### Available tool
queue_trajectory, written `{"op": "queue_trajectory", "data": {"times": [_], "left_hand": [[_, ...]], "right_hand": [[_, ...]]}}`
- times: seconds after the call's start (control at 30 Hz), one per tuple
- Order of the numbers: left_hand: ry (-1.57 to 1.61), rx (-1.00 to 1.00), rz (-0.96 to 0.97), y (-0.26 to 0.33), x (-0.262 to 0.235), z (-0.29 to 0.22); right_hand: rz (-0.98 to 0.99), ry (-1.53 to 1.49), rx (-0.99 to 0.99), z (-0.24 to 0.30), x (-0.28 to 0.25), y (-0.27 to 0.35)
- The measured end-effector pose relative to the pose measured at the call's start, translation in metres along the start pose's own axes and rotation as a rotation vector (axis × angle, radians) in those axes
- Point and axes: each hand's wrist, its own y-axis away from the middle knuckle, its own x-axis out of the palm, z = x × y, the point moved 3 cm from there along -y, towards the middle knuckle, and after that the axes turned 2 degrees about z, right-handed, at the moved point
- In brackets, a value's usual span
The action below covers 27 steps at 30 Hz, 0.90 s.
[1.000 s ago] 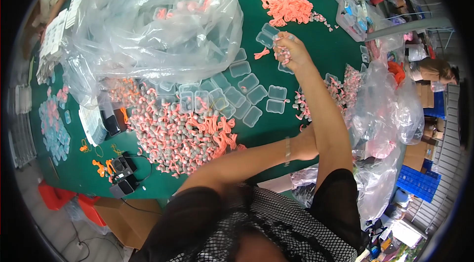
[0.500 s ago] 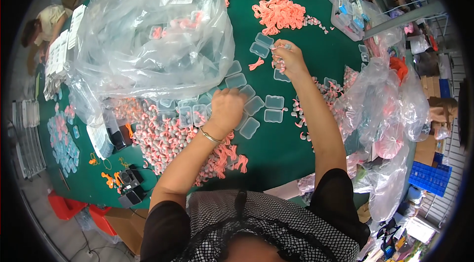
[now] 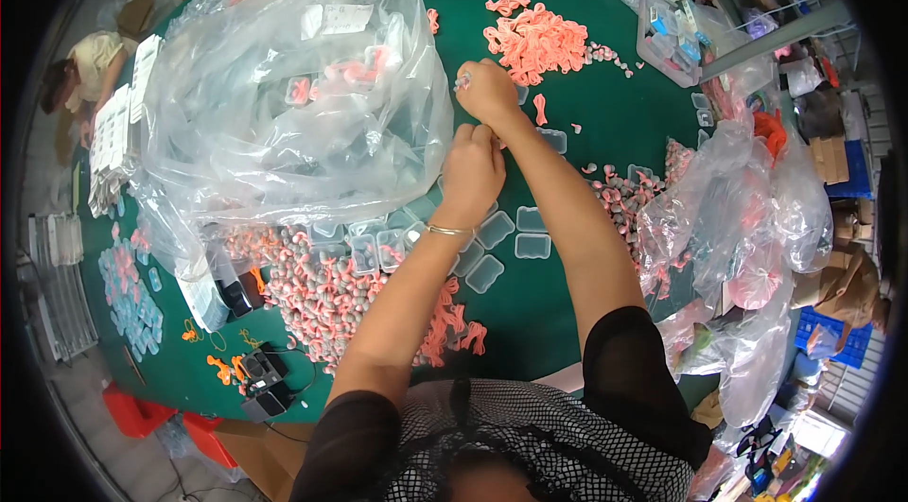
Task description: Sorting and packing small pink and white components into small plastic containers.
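My right hand is closed near the middle of the table, and small pink-and-grey pieces show at its fingers. Just below it, my left hand is closed too, its fingertips close under the right hand; what they pinch is hidden. Open clear plastic cases lie around and below my hands, some partly covered by my left arm. A loose heap of pink-and-grey pieces spreads to the left of my left forearm. Beyond my right hand is a pile of looped coral cords.
A large clear plastic bag fills the table's left-centre. More pink-and-grey pieces lie right of my right forearm, beside clear bags. Blue-tinted cases and a small black device lie at left. Another person is at far left.
My right hand has moved left, toward my left hand. My left hand has moved up and right off the clear cases, so the two hands are now close together.
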Motion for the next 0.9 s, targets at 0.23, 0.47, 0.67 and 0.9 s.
{"op": "queue_trajectory", "data": {"times": [0.23,0.47,0.67,0.9], "left_hand": [[-0.321,-0.043,-0.036,-0.011,-0.003,0.035],[-0.259,-0.03,-0.062,-0.023,0.009,0.043],[-0.164,0.0,-0.127,-0.018,0.011,0.046],[-0.048,0.042,-0.194,-0.016,0.01,0.048]], "right_hand": [[0.117,0.231,-0.066,0.003,-0.016,0.0],[0.082,0.28,0.011,0.009,-0.011,-0.007],[0.118,0.32,-0.005,0.012,-0.008,-0.004],[0.199,0.161,-0.031,0.009,-0.025,-0.001]]}}
